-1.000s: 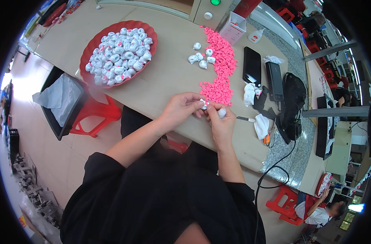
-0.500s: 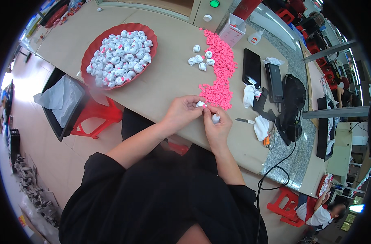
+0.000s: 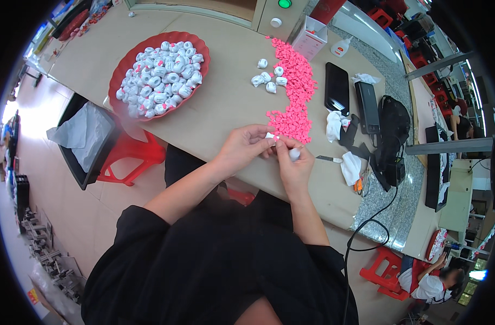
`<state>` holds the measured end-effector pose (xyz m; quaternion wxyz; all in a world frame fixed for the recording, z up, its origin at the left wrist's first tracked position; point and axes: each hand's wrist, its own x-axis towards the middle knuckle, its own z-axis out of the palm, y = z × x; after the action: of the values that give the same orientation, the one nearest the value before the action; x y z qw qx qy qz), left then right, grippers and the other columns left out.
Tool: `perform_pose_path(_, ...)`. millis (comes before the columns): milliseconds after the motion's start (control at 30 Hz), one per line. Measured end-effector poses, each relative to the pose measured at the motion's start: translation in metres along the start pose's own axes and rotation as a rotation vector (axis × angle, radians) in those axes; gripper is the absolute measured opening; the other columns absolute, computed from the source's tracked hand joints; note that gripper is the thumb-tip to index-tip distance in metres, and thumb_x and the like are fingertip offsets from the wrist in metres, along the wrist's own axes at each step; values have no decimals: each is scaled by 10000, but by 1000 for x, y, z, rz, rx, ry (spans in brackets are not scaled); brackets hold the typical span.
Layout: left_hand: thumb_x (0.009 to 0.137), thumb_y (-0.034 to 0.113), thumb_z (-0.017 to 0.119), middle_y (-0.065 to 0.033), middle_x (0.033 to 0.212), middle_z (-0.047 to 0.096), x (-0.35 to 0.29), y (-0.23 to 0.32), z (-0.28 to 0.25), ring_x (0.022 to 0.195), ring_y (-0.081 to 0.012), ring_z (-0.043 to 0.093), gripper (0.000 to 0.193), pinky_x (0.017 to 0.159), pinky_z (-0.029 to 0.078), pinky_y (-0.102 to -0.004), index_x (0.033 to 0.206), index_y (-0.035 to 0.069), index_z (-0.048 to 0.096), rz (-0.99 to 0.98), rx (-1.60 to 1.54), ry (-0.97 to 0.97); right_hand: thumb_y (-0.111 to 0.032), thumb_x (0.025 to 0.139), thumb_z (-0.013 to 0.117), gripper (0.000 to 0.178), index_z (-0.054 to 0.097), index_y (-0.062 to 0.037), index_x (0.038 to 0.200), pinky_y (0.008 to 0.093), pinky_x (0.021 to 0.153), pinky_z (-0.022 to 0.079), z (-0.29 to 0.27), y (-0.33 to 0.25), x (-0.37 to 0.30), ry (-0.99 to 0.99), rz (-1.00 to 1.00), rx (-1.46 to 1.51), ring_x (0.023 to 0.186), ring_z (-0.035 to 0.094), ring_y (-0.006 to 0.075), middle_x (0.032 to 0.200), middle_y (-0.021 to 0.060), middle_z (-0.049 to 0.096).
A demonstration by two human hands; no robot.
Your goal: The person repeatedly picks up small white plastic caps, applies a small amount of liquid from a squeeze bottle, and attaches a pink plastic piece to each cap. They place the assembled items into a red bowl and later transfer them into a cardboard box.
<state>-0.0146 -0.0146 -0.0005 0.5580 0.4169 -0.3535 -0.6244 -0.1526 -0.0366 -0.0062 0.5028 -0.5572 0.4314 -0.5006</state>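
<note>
My left hand (image 3: 241, 146) pinches a small white moulded piece (image 3: 270, 136) at the near end of the pink heap. My right hand (image 3: 296, 172) is closed around a small white bottle (image 3: 294, 154), mostly hidden by the fingers. Its thumb and forefinger meet at a tiny pink part (image 3: 277, 138) against the white piece. Just beyond the hands spreads a long heap of pink parts (image 3: 297, 81). Several white pieces (image 3: 271, 87) lie left of this heap. At the left, a red scalloped bowl (image 3: 117, 73) is piled with white pieces carrying pink parts.
To the right lie a black phone (image 3: 336, 89), a dark power bank (image 3: 367, 108), a craft knife (image 3: 329, 158), crumpled tissue (image 3: 350, 168) and a black cable (image 3: 375, 222). A white box (image 3: 310, 39) and another bottle (image 3: 341, 47) stand farther back. A red stool (image 3: 131, 160) supports a black tray (image 3: 76, 116).
My right hand's thumb and forefinger have closed in on the pink part at the white piece. The bottle has tilted within that hand, and its nozzle no longer shows.
</note>
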Motion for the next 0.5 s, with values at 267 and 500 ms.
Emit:
perform_pose_path(267,883,129,534,-74,796,614,-2,5,0,653,-87,560,262,619,475,-212,1077,-46,557,-11,82,-12,-91,812,629,111,634,16,841,201,583,429,-9,-6,3,-61,140,133,643,540,74,713,33,598)
perform_pose_path(500,865,109,557,-59,789,610,0,4,0,654,-91,560,232,623,477,-216,1043,-40,569,-26,1,-7,-29,778,634,78,626,20,838,215,572,428,-4,2,1,-9,-154,-80,636,550,91,714,54,606)
